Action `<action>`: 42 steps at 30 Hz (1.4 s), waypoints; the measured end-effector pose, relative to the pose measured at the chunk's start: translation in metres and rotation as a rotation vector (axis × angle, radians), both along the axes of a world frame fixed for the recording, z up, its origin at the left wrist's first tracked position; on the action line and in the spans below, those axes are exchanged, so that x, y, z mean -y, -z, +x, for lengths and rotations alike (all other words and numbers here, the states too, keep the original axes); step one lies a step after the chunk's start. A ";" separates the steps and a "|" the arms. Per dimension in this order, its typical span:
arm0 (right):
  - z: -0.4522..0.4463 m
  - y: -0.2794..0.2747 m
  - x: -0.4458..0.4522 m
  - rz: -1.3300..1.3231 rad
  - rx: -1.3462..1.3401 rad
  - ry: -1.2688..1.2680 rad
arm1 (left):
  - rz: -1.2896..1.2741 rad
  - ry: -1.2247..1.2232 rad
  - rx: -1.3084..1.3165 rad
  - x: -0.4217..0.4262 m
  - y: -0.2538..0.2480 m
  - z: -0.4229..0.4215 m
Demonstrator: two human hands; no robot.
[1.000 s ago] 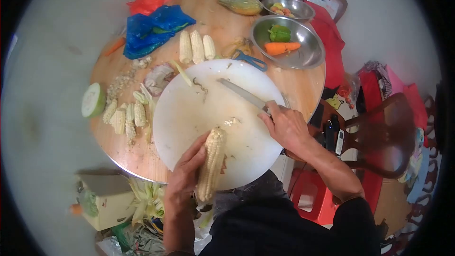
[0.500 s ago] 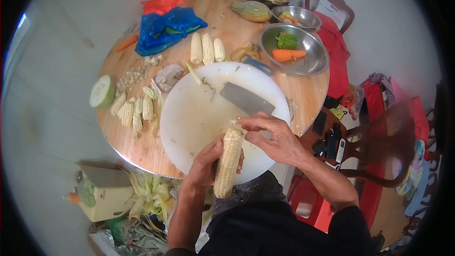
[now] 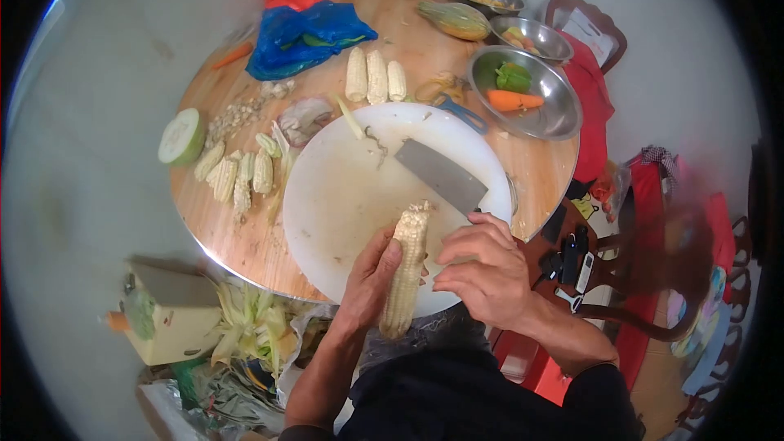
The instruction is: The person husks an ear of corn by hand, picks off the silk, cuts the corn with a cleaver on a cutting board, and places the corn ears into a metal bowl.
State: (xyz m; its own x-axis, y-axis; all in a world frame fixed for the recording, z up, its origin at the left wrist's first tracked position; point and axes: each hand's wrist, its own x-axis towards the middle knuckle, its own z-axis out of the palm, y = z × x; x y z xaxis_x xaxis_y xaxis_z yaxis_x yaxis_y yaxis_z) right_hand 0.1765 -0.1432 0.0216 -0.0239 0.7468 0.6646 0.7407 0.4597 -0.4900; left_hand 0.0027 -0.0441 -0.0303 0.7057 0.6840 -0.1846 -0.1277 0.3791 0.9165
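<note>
My left hand (image 3: pixel 371 278) is wrapped round a pale ear of corn (image 3: pixel 403 282), tilted with its ragged tip up, over the front of the round white cutting board (image 3: pixel 322 196). To the right of the ear is my right hand (image 3: pixel 490 273), its fingers bent and apart, with nothing visible in them. A cleaver (image 3: pixel 441 173) lies flat on the board just beyond that hand. Left of it on the board are a strip of husk (image 3: pixel 349 118) and some dark scraps. Three husked ears of corn (image 3: pixel 376 77) lie behind the board.
Small corn pieces (image 3: pixel 224 175) and a cut gourd (image 3: pixel 181 137) lie at the left of the wooden table. Blue scissors (image 3: pixel 461 113) are near a steel bowl (image 3: pixel 563 114) holding a carrot and green pepper. A blue bag (image 3: pixel 294 41) lies at the back; a chair (image 3: pixel 661 278) stands right.
My right hand has drawn back from the tip of the ear, down and to the right, and its fingers have spread. The ear stays in my left hand. The view has shifted slightly.
</note>
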 end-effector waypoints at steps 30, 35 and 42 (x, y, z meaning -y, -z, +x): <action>0.011 0.012 -0.021 -0.446 -0.631 0.176 | -0.265 0.144 0.313 -0.013 0.024 0.007; 0.006 0.021 -0.030 -0.317 -0.550 0.164 | -0.333 0.111 0.261 -0.009 0.024 0.011; 0.047 0.069 -0.034 -0.530 -0.188 0.389 | -0.534 -0.126 0.388 -0.026 0.027 0.001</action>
State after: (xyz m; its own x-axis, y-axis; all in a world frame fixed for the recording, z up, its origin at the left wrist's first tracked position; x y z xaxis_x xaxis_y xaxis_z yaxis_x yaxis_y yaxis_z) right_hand 0.2237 -0.1090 -0.0472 0.3920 0.9035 0.1734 0.6836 -0.1600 -0.7121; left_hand 0.0033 -0.0185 -0.0577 0.7100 0.6505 -0.2699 -0.4828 0.7286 0.4859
